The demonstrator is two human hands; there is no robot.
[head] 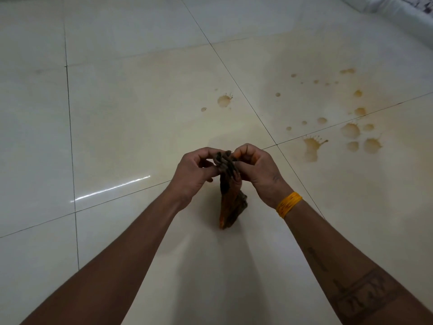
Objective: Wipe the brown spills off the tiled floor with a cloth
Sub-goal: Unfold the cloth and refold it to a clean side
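The tiled floor (pixel 131 109) fills almost the whole frame, pale glossy tiles crossed by thin dark grout lines, with a streak of reflected light at the left of centre. A white rolled or folded bundle (pixel 398 12) lies along the upper right corner. Two bare forearms reach in from the bottom edge toward the centre; the right one carries a dark tattoo (pixel 367 294) near the lower right. The brown spills (pixel 350 130) are scattered over the right half of the frame, a cluster of round drops and splashes at middle right, and a separate splash with a small drop beside it just above centre, all lying within a faint yellowish smear. At the centre, the left hand (pixel 194 172) and right hand (pixel 257 167) are close together, fingers curled, each pinching the top of the cloth (pixel 230 198). The cloth is dark, bunched and stained orange-brown, hanging down between the wrists above the floor. A yellow thread band (pixel 288 204) circles the right wrist
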